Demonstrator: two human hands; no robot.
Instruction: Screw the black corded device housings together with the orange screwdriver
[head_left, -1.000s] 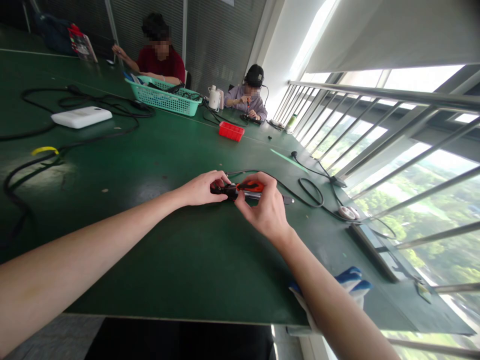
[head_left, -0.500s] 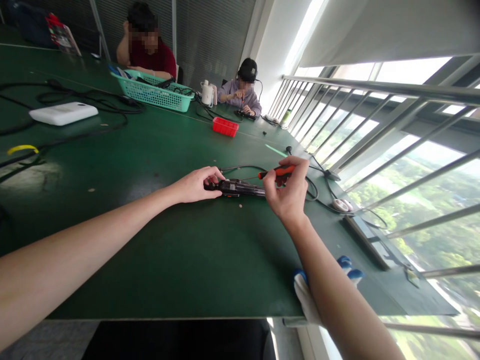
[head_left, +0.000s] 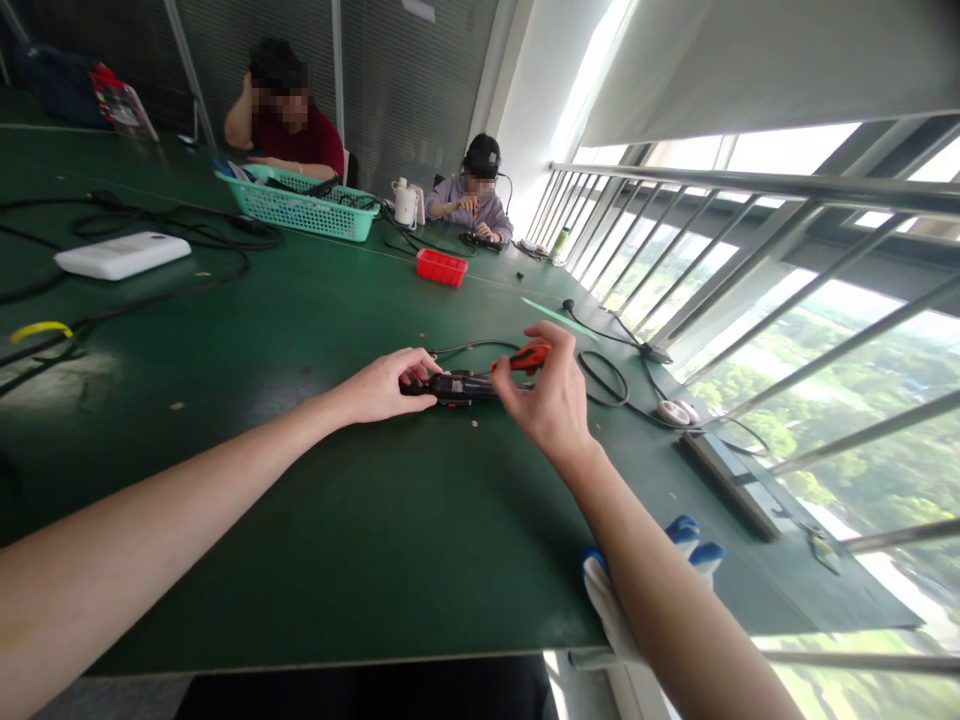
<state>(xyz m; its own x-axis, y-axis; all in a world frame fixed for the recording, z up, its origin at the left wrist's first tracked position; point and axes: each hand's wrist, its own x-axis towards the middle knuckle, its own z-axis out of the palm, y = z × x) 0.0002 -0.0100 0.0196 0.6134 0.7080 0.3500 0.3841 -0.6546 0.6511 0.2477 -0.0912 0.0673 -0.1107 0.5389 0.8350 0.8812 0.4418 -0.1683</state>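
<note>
A long black device [head_left: 459, 386] with a cable lies on the green table [head_left: 315, 480] in the middle of the view. My left hand [head_left: 382, 385] grips its left end and pins it to the table. My right hand [head_left: 546, 398] holds an orange-handled screwdriver [head_left: 525, 357], whose tip points left onto the top of the device. A tiny screw-like speck [head_left: 473, 425] lies on the table just in front of the device.
A black cable [head_left: 611, 385] loops right toward a small white puck [head_left: 673, 411]. A blue-and-white glove [head_left: 686, 545] hangs at the table's near edge. Further back are a red tray [head_left: 442, 266], a teal basket [head_left: 300, 205], a white box [head_left: 122, 254], and two seated people.
My right hand has brought the screwdriver back left and down, from over the device's right end to its middle. My left hand has kept its grip on the device.
</note>
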